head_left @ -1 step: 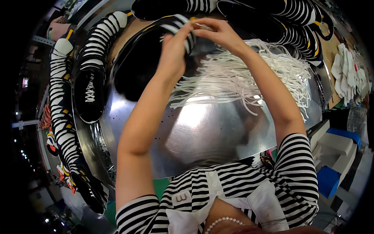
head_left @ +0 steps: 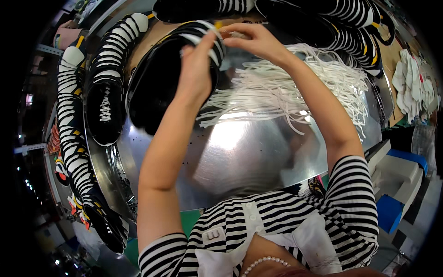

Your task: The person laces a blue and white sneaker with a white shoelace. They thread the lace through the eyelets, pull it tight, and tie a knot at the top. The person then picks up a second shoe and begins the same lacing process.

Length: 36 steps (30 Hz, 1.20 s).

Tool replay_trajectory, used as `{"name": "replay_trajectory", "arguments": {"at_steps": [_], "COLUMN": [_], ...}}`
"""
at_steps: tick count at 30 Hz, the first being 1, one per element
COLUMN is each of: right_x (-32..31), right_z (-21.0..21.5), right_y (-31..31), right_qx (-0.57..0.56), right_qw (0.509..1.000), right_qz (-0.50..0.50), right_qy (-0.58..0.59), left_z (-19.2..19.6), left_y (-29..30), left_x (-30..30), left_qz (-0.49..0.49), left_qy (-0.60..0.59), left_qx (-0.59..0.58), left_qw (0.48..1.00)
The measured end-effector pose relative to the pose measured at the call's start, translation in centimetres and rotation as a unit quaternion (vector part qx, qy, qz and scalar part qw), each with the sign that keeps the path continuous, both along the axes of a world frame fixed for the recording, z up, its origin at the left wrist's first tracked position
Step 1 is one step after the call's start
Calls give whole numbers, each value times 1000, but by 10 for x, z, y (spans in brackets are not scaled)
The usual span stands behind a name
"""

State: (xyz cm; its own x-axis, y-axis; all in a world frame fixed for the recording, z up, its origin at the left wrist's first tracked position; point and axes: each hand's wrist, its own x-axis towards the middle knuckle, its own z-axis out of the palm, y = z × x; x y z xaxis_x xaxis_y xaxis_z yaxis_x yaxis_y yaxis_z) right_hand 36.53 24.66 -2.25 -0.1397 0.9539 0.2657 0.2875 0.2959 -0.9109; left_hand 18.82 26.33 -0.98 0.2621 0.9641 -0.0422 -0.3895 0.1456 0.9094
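My left hand (head_left: 196,74) is closed on the striped edge of a black shoe upper (head_left: 157,76), part of a nested bundle with white bands and a yellow tab. The upper's dark opening is tilted up toward me. My right hand (head_left: 254,40) meets the left at that striped edge, thumb and fingers pinched together. A small whitish bit shows between its fingers, too small to name. Just below the right forearm, a loose pile of white shoelaces (head_left: 277,90) lies on the shiny metal tabletop (head_left: 230,161).
Nested rows of shoe uppers (head_left: 71,120) curve along the left, one laced shoe upper (head_left: 105,111) nearer. More uppers (head_left: 304,23) lie at the far side. White gloves (head_left: 413,85) hang at the right, above a grey and blue bin (head_left: 392,184).
The shoe upper in my left hand has shifted slightly left and toward me, its opening turning more upward. Both hands have moved a little left with it.
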Motion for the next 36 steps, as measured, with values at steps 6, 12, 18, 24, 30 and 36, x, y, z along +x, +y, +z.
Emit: {"name": "replay_trajectory", "arguments": {"at_steps": [6,12,18,24,30,36], "right_x": [81,123,179,131,165,203], "right_z": [-8,-31,-39,-21,-34,-43], "right_y": [-63,-149,-164,-202,-194,-173], "right_qx": [-26,33,61,69,67,-1], "right_qw": [934,892,844,859,854,854], "right_qz": [-218,-281,-344,-236,-293,-319], "right_qy": [-280,-352,-407,-449,-424,-411], "left_z": [-28,-6,-36,-78,-33,-36], "left_y": [7,-88,-38,-5,-34,-59], "left_x": [-87,-68,106,163,59,-32], "left_qz": [-21,46,-32,-136,-98,-132], "left_qy": [80,293,462,561,469,542], "left_qx": [-31,229,469,498,598,512], "left_qw": [996,927,752,648,643,653]}}
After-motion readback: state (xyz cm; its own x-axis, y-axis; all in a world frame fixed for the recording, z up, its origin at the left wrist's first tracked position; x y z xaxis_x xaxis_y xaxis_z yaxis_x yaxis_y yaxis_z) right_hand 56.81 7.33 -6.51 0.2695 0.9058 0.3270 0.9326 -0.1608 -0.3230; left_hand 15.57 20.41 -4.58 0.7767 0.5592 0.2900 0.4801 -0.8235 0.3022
